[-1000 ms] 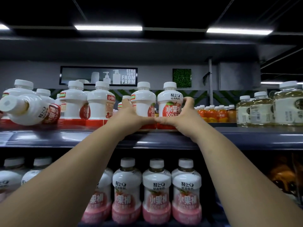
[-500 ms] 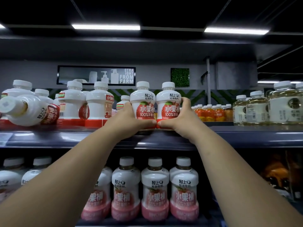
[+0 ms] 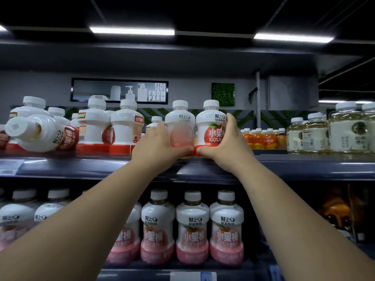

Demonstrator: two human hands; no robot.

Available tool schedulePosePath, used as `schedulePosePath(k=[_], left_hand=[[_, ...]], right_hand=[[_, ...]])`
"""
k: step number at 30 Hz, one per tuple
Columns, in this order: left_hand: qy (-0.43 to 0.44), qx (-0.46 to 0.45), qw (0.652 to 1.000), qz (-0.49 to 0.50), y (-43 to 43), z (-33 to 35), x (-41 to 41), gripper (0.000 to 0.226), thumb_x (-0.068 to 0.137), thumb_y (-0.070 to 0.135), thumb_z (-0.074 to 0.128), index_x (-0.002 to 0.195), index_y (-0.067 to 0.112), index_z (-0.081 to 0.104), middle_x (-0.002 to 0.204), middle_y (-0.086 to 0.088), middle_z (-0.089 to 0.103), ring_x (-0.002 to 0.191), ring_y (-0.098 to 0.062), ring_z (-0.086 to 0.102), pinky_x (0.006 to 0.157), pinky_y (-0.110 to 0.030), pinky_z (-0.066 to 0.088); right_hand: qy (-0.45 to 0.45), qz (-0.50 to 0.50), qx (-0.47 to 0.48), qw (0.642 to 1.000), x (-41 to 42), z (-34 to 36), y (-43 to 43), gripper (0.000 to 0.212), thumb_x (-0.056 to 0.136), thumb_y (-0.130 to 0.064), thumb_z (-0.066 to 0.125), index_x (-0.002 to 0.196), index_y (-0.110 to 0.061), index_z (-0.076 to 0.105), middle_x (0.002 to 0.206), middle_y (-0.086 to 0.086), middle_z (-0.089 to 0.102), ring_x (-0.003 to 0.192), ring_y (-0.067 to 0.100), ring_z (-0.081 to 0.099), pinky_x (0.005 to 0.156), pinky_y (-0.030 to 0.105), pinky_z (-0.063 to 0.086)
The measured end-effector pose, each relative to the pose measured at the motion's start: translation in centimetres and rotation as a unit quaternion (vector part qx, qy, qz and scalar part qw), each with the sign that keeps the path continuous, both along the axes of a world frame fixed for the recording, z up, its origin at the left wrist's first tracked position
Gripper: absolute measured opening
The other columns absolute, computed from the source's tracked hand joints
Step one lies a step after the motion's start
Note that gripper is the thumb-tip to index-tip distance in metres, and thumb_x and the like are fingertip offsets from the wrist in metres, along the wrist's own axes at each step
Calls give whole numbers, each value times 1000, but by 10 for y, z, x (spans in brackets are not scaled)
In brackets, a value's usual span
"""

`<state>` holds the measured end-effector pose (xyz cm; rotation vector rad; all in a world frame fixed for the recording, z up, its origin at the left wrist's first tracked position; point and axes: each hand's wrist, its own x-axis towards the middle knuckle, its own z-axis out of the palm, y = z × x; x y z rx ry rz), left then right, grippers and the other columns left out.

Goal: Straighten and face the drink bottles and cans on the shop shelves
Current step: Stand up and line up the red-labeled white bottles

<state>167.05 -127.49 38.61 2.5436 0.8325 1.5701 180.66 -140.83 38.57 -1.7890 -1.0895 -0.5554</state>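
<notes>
Curling the fingers [image 3: 231, 124] of the right hand [image 3: 222, 154] round the far side of the right apple bottle [image 3: 210, 128], laying the thumb across its red base, clamping on it. Holding it upright at the front edge of the upper shelf [image 3: 81, 168], showing its red apple label to the front. Gripping the left apple bottle [image 3: 178, 120] in the same way with the left hand [image 3: 160, 147], wrapping round its left side and pressing the thumb low on its front; reading its label only as a pink blur, so not telling which way it is facing. Standing the two side by side and touching, bringing the thumb tips almost together beneath them. Looking outward to the left along the same shelf: finding turned bottles [image 3: 126, 122] standing upright with labels facing sideways, then a tipped bottle [image 3: 40, 134] leaning over with its cap pointing forward. Looking to the right: finding small orange drinks [image 3: 261, 138] set further back, then larger pale drinks [image 3: 316, 134] near the front. Looking below: finding pink bottles [image 3: 192, 226] standing in a row on the lower shelf [image 3: 142, 272], labels forward. Catching a sign [image 3: 119, 91] reading STRAIGHT FROM FARM on the wall behind.
</notes>
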Motion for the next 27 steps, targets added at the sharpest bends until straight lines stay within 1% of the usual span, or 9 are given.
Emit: schedulePosePath(k=[3, 6, 9, 13, 16, 19, 23, 25, 27], left_hand=[[-12, 1, 999, -36, -3, 2, -9, 86, 65, 71, 74, 128, 23, 40, 114, 2, 64, 102, -22, 63, 85, -45, 55], [-29, 25, 997, -71, 0, 8, -29, 91, 75, 56, 77, 146, 23, 33, 133, -1, 55, 118, -21, 56, 97, -45, 50], [-50, 82, 994, -61, 6, 9, -57, 73, 81, 46, 74, 142, 28, 38, 133, 1, 50, 118, -20, 52, 98, -41, 47], [-84, 94, 991, -53, 27, 5, -97, 63, 82, 36, 72, 138, 23, 44, 131, -3, 50, 120, -23, 48, 102, -37, 38], [-94, 85, 992, -23, 54, -1, -123, 64, 81, 37, 71, 137, 22, 44, 131, -4, 49, 123, -26, 46, 104, -36, 34], [-98, 57, 993, -7, 75, -6, -143, 65, 85, 39, 70, 139, 21, 40, 134, -5, 47, 122, -25, 44, 103, -36, 34], [-81, 75, 994, -20, 90, -11, -153, 72, 81, 35, 71, 142, 18, 36, 132, -6, 45, 122, -27, 42, 106, -36, 31], [-74, 74, 994, -4, 98, -10, -158, 74, 81, 37, 69, 143, 17, 35, 133, -7, 46, 123, -29, 41, 107, -37, 30], [-61, 83, 994, 27, 104, -8, -163, 75, 82, 41, 67, 144, 17, 34, 133, -9, 46, 122, -31, 41, 107, -40, 30]], right_hand=[[-53, -54, 23, 997, -9, -2, -3, 123, 68, -55, 82, 156, -27, 1, 155, 8, 28, 139, 28, 34, 113, 47, 35], [-128, -49, 117, 984, -30, -5, -4, 100, 76, -47, 78, 154, -24, 19, 148, 6, 36, 135, 24, 34, 112, 43, 35], [-161, -16, 156, 974, -58, -5, 7, 80, 80, -40, 74, 148, -22, 35, 145, 3, 41, 133, 21, 35, 112, 41, 34], [-145, 58, 163, 974, -104, -1, 38, 73, 81, -32, 74, 144, -20, 40, 139, 1, 45, 127, 18, 40, 107, 33, 37], [-93, 101, 137, 981, -131, 2, 67, 74, 81, -32, 75, 144, -25, 37, 139, -1, 44, 124, 18, 46, 103, 36, 44], [-41, 98, 69, 992, -148, 7, 98, 85, 78, -35, 75, 148, -28, 27, 140, 2, 45, 121, 22, 52, 100, 41, 48], [-45, -3, -16, 999, -160, 11, 131, 96, 77, -51, 68, 150, -26, 12, 139, 9, 51, 118, 33, 56, 94, 45, 50], [-50, -47, -53, 996, -162, 14, 140, 104, 79, -59, 64, 154, -25, 0, 138, 11, 54, 117, 34, 58, 93, 46, 50], [-43, -60, -69, 995, -161, 17, 141, 108, 81, -60, 63, 155, -24, -7, 138, 10, 55, 118, 33, 58, 92, 44, 50]])
